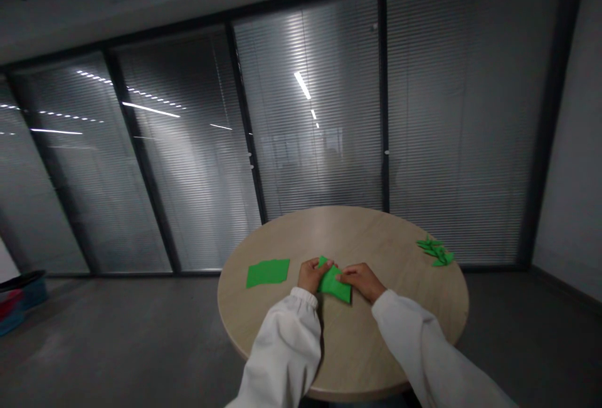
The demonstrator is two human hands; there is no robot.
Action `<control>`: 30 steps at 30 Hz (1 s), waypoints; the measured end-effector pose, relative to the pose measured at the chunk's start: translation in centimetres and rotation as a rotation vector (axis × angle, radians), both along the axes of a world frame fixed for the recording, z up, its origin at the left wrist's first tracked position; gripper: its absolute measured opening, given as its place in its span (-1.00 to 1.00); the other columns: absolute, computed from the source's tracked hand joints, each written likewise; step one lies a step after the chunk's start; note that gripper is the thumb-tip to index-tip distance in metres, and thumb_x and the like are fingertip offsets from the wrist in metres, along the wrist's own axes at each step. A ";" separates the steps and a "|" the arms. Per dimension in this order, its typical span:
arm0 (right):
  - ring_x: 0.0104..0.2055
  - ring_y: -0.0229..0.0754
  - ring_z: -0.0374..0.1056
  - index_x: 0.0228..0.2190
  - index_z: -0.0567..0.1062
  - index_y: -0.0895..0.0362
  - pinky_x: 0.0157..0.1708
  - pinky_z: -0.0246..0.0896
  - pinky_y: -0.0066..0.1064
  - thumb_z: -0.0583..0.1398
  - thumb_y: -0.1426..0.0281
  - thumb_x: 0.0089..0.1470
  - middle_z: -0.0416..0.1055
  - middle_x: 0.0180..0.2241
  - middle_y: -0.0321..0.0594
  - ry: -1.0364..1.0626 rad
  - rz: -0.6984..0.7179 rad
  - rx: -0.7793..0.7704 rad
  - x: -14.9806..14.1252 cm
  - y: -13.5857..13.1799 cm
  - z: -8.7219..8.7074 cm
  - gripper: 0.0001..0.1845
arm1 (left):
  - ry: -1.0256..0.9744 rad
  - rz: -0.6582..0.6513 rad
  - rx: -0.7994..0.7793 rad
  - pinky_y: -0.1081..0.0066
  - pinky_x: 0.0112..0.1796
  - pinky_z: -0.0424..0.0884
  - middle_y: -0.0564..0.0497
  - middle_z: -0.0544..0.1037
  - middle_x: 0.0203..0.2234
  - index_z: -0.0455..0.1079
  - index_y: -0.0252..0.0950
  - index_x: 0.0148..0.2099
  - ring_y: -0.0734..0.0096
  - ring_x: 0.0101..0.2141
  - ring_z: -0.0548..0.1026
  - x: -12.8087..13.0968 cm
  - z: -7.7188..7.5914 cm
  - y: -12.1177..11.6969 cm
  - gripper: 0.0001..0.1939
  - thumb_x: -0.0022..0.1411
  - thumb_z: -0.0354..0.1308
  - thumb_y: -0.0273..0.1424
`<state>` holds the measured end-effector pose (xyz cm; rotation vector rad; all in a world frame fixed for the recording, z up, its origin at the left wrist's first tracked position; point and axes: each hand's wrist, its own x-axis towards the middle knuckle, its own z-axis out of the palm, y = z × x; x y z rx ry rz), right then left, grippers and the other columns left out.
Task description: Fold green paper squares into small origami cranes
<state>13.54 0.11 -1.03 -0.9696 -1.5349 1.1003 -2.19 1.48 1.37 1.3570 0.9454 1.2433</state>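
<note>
Between my two hands is a piece of green paper [336, 289], held just over the middle of the round table [362, 351]. My left hand [311, 275] grips its left edge, the fingers closed around it. On the other side my right hand [364, 281] pinches the paper near its upper right edge. Part of the sheet is hidden behind the fingers. Another green paper piece [268, 272], roughly rectangular with a wavy top edge, lies flat to the left of my left hand.
Several folded green paper pieces [436, 251] lie in a small heap near the table's right edge. Behind the table stands a glass partition [310, 113] with blinds. Bins [23, 298] sit on the floor at the far left.
</note>
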 end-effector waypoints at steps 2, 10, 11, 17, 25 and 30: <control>-0.59 -0.34 0.09 -0.71 0.46 0.22 -0.53 -0.03 -0.47 0.26 0.23 -0.27 0.23 -0.72 -0.40 -0.012 0.008 -0.004 0.0 0.0 0.0 -0.72 | 0.007 0.032 -0.003 0.49 -0.56 0.30 0.01 0.50 -0.68 0.48 -0.41 -0.52 0.48 -0.65 0.38 -0.1 0.1 0.0 -0.60 -0.27 0.32 -0.12; -0.58 -0.31 0.13 -0.67 0.50 0.21 -0.52 0.02 -0.47 0.25 0.21 -0.26 0.29 -0.70 -0.37 -0.069 -0.001 0.015 0.2 0.1 0.1 -0.72 | -0.077 0.011 -0.024 0.44 -0.53 0.35 -0.03 0.53 -0.64 0.46 -0.39 -0.54 0.42 -0.62 0.43 -0.1 -0.1 0.1 -0.63 -0.27 0.32 -0.14; -0.58 -0.31 0.13 -0.68 0.50 0.21 -0.52 0.02 -0.47 0.25 0.22 -0.27 0.29 -0.70 -0.37 -0.072 0.000 0.016 0.2 0.0 0.1 -0.72 | -0.095 0.012 -0.024 0.43 -0.51 0.36 -0.04 0.54 -0.63 0.46 -0.39 -0.55 0.41 -0.61 0.44 -0.1 -0.1 0.2 -0.62 -0.26 0.31 -0.13; -0.60 -0.32 0.11 -0.68 0.50 0.22 -0.54 -0.01 -0.47 0.25 0.22 -0.27 0.27 -0.72 -0.37 -0.088 0.019 -0.005 0.0 -0.4 0.3 -0.71 | -0.155 0.071 -0.064 0.40 -0.52 0.36 -0.07 0.52 -0.68 0.43 -0.39 -0.60 0.34 -0.60 0.47 -0.1 0.0 0.0 -0.65 -0.17 0.23 -0.14; -0.59 -0.30 0.16 -0.64 0.53 0.22 -0.50 0.06 -0.45 0.27 0.21 -0.31 0.33 -0.70 -0.35 -0.047 0.036 -0.043 0.0 -0.3 0.0 -0.71 | -0.026 0.055 -0.069 0.43 -0.54 0.32 -0.02 0.47 -0.71 0.44 -0.37 -0.58 0.40 -0.63 0.41 -0.2 -0.1 0.4 -0.56 -0.11 0.15 -0.03; -0.58 -0.30 0.15 -0.67 0.52 0.20 -0.51 0.06 -0.45 0.27 0.18 -0.30 0.31 -0.70 -0.35 -0.089 0.034 -0.009 0.2 -0.3 0.3 -0.69 | 0.238 0.114 0.012 0.51 -0.63 0.13 0.12 0.31 -0.79 0.39 -0.39 -0.64 0.54 -0.69 0.25 -0.4 -0.2 0.3 -0.54 -0.37 0.30 -0.05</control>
